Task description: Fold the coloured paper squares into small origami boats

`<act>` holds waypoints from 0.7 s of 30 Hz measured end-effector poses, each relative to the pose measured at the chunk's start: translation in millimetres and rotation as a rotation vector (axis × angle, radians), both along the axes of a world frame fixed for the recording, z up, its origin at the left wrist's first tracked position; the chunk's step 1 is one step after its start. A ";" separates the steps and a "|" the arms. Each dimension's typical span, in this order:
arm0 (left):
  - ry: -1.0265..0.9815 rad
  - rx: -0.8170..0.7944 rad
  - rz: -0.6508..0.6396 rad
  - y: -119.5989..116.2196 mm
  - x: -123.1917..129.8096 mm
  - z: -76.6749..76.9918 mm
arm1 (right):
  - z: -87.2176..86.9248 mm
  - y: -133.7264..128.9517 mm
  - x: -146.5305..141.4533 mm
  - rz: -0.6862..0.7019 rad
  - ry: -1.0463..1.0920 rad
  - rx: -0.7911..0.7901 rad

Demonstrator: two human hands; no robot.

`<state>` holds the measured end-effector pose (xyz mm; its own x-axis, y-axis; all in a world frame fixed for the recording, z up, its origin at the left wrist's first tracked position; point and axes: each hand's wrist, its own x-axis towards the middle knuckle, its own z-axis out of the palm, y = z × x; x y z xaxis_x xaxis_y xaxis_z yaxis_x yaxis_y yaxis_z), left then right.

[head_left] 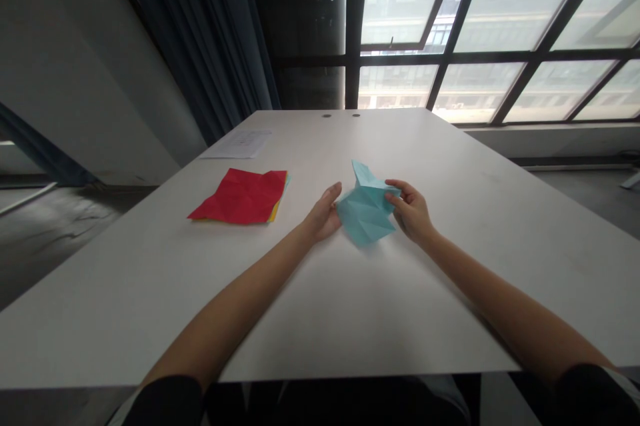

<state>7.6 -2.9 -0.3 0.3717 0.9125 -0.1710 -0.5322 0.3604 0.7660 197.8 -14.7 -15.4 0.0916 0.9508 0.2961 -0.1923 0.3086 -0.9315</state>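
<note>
A sheet of light blue paper (367,213), creased with many folds, is held up a little above the table between my two hands. One of its corners points upward and the lower part hangs down. My right hand (413,213) pinches its right edge between thumb and fingers. At the left edge, my left hand (325,216) cups the paper with the thumb raised; its fingertips are partly hidden behind the sheet. To the left lies a stack of creased coloured paper (245,196), red on top, with yellow and pale blue edges showing beneath.
The white table (320,319) stretches away toward the window (400,6). A printed white sheet (240,144) lies at its far left. Two round cable holes sit near the far edge. A dark blue curtain (200,26) hangs beyond the left side.
</note>
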 end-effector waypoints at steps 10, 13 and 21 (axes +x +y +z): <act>0.240 0.233 -0.027 12.6 -20.6 11.4 | -18.8 17.8 20.0 -0.209 -0.275 0.121; 0.302 0.302 -0.034 11.2 -20.2 14.4 | -20.5 19.0 20.0 -0.230 -0.311 0.142; 0.401 0.350 0.147 13.2 -13.6 11.5 | -9.6 11.4 17.3 -0.360 -0.546 0.210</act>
<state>-5.9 10.3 11.2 0.2046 0.9776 0.0502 -0.1994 -0.0086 0.9799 215.1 -3.3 -25.0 0.1762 0.8066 0.5643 0.4363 0.4499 -0.7793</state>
